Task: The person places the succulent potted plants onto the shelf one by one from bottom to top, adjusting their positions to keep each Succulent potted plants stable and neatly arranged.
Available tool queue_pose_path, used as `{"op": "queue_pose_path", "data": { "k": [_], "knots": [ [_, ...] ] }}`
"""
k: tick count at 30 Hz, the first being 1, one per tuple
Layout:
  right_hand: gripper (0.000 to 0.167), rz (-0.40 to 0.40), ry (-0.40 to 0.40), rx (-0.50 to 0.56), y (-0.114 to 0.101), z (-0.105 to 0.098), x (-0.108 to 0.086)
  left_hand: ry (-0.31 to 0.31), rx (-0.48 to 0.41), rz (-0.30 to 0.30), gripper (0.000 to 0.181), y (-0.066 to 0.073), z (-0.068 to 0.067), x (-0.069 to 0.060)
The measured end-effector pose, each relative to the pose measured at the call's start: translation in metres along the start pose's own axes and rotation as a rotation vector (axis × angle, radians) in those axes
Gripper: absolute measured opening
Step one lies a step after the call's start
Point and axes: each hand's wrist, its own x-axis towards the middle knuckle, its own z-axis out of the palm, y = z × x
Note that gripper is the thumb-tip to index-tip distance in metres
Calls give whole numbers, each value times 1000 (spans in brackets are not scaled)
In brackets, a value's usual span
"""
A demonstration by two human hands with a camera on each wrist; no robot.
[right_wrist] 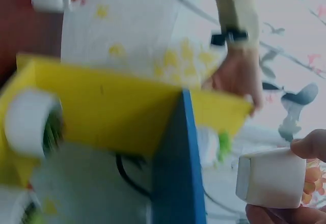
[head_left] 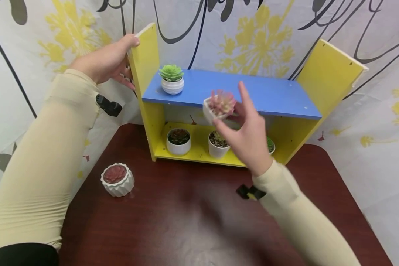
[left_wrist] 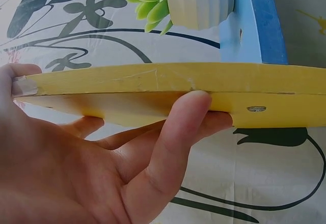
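My right hand (head_left: 249,135) pinches a small white angular pot holding a pink succulent (head_left: 222,102) between thumb and fingers. It is in the air before the blue upper board of a yellow-and-blue shelf (head_left: 242,88); the right wrist view shows the white pot (right_wrist: 272,178) clear of that board. At the shelf's left side, my left hand (head_left: 108,61) holds the yellow upright panel (left_wrist: 153,81) near its top, fingers against the outer face. A green succulent in a round white pot (head_left: 172,85) stands at the upper board's left end.
On the yellow lower board stand a dark succulent in a white pot (head_left: 178,142), another potted succulent (head_left: 218,146) and a green plant (head_left: 270,145) partly hidden by my right hand. A ribbed white pot with a red succulent (head_left: 118,180) sits on the dark table (head_left: 173,221), left of the shelf.
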Motion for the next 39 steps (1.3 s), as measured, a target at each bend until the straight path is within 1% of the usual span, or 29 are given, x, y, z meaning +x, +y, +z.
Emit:
{"op": "queue_pose_path", "data": {
  "k": [4, 6, 8, 11, 14, 18, 21, 26, 31, 33, 34, 35, 37, 39],
  "knots": [
    [102, 71, -12, -77, 9, -19, 33, -4, 4, 0, 55, -1, 0, 0],
    [102, 118, -29, -133, 16, -25, 44, -2, -6, -10, 56, -1, -1, -1],
    [103, 162, -46, -176, 23, -28, 52, -1, -11, -20, 58, -1, -1, -1],
    [102, 203, -56, -224, 31, -30, 57, -3, -15, -23, 59, 0, 0, -1],
    [100, 208, -56, -251, 36, -30, 62, -7, -6, -11, 59, 1, 0, -1],
    [99, 207, -52, -281, 39, -29, 69, 6, 6, -2, 59, 2, -1, -1],
    [99, 222, -46, -290, 41, -27, 74, 16, 12, -3, 58, 3, -1, -1],
    [99, 252, -43, -302, 46, -24, 79, 11, 17, -2, 59, 4, 0, -1],
    [100, 252, -36, -276, 51, -22, 79, 0, 10, -3, 59, 3, -1, 0],
    [99, 250, -4, -232, 51, -22, 74, 1, 7, 0, 59, 2, 0, 0],
    [97, 240, 33, -205, 51, -22, 70, 1, 6, 1, 59, 2, 0, 0],
    [94, 222, 84, -162, 50, -21, 64, 0, 6, 3, 58, 1, 0, 0],
    [85, 170, 224, -40, 47, -20, 46, -1, 4, 6, 57, 1, 0, 0],
    [72, 100, 361, 91, 41, -16, 21, -2, 6, 11, 57, 0, 0, 0]
  ]
}}
